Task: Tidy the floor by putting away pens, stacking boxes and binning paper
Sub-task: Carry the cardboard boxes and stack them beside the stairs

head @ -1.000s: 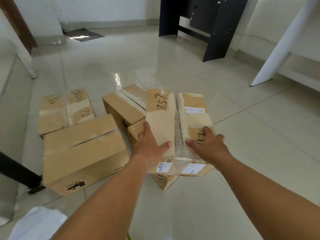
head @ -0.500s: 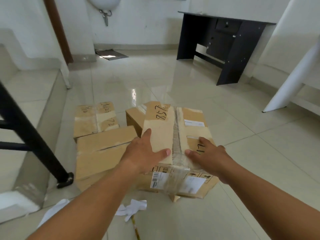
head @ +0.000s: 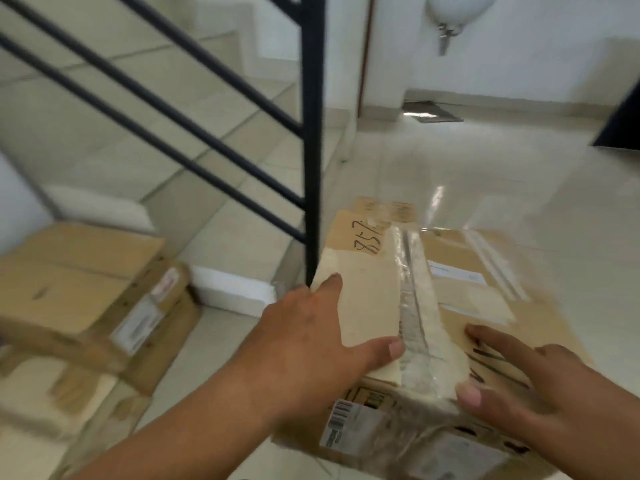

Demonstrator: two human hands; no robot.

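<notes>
A taped cardboard box [head: 367, 306] with "857" written on top is held off the floor in front of me. My left hand [head: 311, 348] grips its left near corner, thumb across the top by the tape seam. My right hand [head: 540, 393] holds the right near part, index finger stretched over the top and thumb at the near edge. Low on the left, other cardboard boxes [head: 69, 278] lie one on another, blurred. I see no pens or paper.
A black stair railing post [head: 313, 133] stands just beyond the held box's left corner, with tiled steps [head: 232, 289] behind it. Glossy floor tiles [head: 485, 174] stretch ahead. A wall sink [head: 450, 8], a dark mat [head: 429, 114] and a black desk corner [head: 620, 123] are farther off.
Both hands have carried the box leftward from the group of boxes on the floor toward the stair railing. My view has swung left, bringing the stacked boxes by the stairs into sight.
</notes>
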